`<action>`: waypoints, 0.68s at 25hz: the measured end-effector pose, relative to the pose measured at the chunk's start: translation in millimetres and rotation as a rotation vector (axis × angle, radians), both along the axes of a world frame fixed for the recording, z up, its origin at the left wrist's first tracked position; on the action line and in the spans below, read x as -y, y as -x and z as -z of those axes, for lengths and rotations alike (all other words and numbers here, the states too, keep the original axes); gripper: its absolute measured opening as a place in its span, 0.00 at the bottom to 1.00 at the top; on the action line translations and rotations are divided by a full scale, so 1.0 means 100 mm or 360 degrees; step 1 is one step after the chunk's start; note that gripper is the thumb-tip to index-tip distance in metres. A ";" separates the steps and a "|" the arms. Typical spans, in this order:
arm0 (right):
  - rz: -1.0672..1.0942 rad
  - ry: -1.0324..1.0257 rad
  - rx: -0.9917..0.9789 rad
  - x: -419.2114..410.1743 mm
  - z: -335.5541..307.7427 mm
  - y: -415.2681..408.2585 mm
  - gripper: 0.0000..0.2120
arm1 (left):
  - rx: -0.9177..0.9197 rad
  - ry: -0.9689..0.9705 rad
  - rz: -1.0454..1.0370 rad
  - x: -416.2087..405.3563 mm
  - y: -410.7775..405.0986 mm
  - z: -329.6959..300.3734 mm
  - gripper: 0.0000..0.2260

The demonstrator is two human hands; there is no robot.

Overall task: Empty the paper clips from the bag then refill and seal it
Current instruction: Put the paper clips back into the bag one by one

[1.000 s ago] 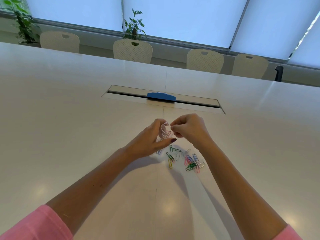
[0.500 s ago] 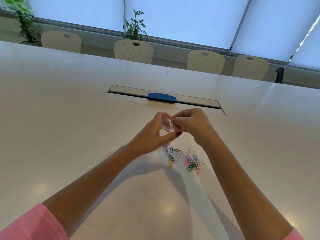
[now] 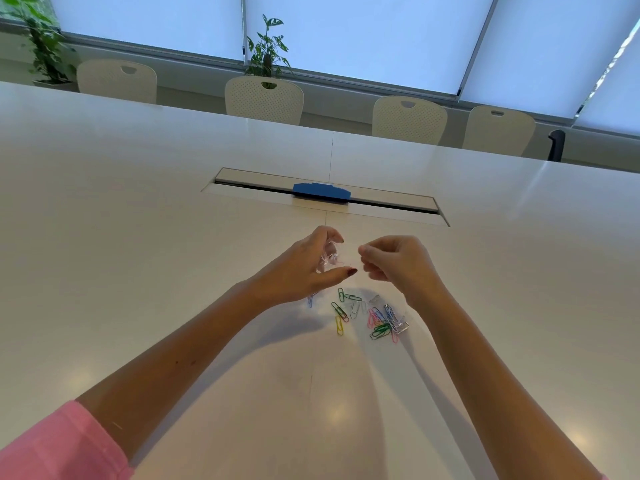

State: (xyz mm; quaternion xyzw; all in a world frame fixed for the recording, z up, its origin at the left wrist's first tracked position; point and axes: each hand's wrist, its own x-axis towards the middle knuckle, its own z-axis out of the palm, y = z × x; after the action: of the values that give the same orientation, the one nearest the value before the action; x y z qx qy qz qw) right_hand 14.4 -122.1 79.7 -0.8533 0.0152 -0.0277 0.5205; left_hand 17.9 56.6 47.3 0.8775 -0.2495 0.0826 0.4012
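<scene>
Left hand [image 3: 304, 268] closed on crumpled bag [image 3: 328, 258], raised above clips [image 3: 367, 315] scattered on table [image 3: 138, 237]; right hand [image 3: 394, 259] beside bag, pinched shut, contents indiscernible; refill pending.

We are seeing green, yellow, pink, blue and silvery paper clips [image 3: 363, 315] lying on a plain white table [image 3: 138, 237]. A clear bag [image 3: 328, 258] is showing in the left hand [image 3: 304, 268], whose nails are dark red. At twelve o'clock a blue piece [image 3: 321, 192] is sitting; at seven, a pink sleeve [image 3: 59, 445].
</scene>
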 end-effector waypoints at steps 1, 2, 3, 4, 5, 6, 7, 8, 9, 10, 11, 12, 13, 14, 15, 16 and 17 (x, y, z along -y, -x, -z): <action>-0.0036 0.0250 0.0017 0.06 0.03 0.02 0.09 | -0.0003 -0.0068 0.0003 -0.02 -0.01 -0.01 0.24; -0.0091 0.0512 -0.0024 0.11 0.05 0.04 0.09 | -0.0012 -0.0132 0.0019 -0.03 -0.01 0.00 0.24; -0.0145 0.0731 -0.0100 0.15 0.07 0.07 0.10 | -0.0021 -0.0185 0.0041 -0.03 -0.01 0.01 0.24; -0.0180 0.0885 -0.0173 0.18 0.10 0.10 0.12 | -0.0028 -0.0224 0.0063 -0.03 -0.01 0.03 0.24; -0.0188 0.0982 -0.0226 0.21 0.12 0.13 0.16 | -0.0033 -0.0249 0.0086 -0.01 -0.01 0.06 0.24; -0.0181 0.1041 -0.0256 0.23 0.13 0.17 0.19 | -0.0039 -0.0259 0.0106 0.01 0.00 0.08 0.24; -0.0171 0.1091 -0.0268 0.25 0.14 0.20 0.22 | -0.0051 -0.0259 0.0123 0.03 0.00 0.11 0.25; -0.0169 0.1150 -0.0274 0.27 0.16 0.24 0.25 | -0.0064 -0.0256 0.0134 0.05 0.00 0.12 0.25; -0.0180 0.1219 -0.0281 0.28 0.18 0.27 0.27 | -0.0074 -0.0253 0.0141 0.07 -0.01 0.14 0.26; -0.0199 0.1285 -0.0278 0.29 0.20 0.29 0.29 | -0.0075 -0.0247 0.0149 0.07 -0.01 0.16 0.26; -0.0221 0.1333 -0.0267 0.29 0.22 0.31 0.30 | -0.0072 -0.0235 0.0159 0.08 -0.02 0.18 0.27; -0.0240 0.1346 -0.0259 0.29 0.24 0.32 0.30 | -0.0070 -0.0221 0.0169 0.08 -0.02 0.20 0.27; -0.0253 0.1334 -0.0246 0.28 0.25 0.33 0.30 | -0.0068 -0.0209 0.0175 0.08 -0.02 0.22 0.28; -0.0257 0.1305 -0.0229 0.27 0.27 0.33 0.28 | -0.0066 -0.0202 0.0180 0.08 -0.01 0.24 0.28; -0.0259 0.1280 -0.0197 0.26 0.28 0.34 0.25 | -0.0060 -0.0201 0.0179 0.07 -0.01 0.24 0.28; -0.0254 0.1265 -0.0150 0.25 0.30 0.34 0.22 | -0.0047 -0.0204 0.0173 0.07 0.00 0.24 0.29; -0.0241 0.1246 -0.0086 0.23 0.31 0.34 0.19 | -0.0033 -0.0210 0.0166 0.07 0.01 0.24 0.29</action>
State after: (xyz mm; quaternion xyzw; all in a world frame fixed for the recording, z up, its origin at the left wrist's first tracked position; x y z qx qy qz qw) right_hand -20.1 -145.5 48.3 -0.9863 -0.0458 0.0295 0.1560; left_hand 16.9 49.9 22.9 0.8887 -0.2955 0.0359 0.3487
